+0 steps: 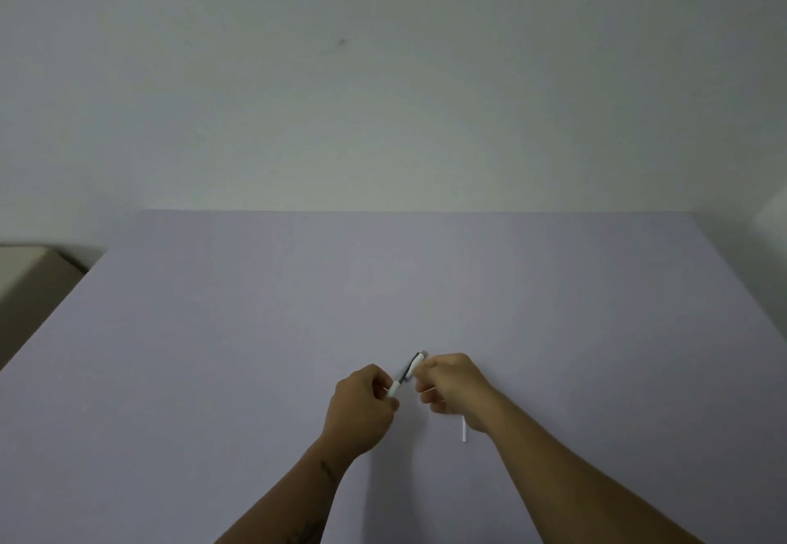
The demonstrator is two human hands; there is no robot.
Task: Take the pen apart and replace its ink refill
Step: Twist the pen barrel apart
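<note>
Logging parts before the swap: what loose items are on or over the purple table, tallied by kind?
White pen, held between left hand and right hand: 1
Thin white stick, likely a refill, lying on the table beside the right wrist: 1
Total: 2

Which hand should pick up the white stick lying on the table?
Right. The white stick lies just beneath the right hand; the left hand sits farther off, gripping the pen.
</note>
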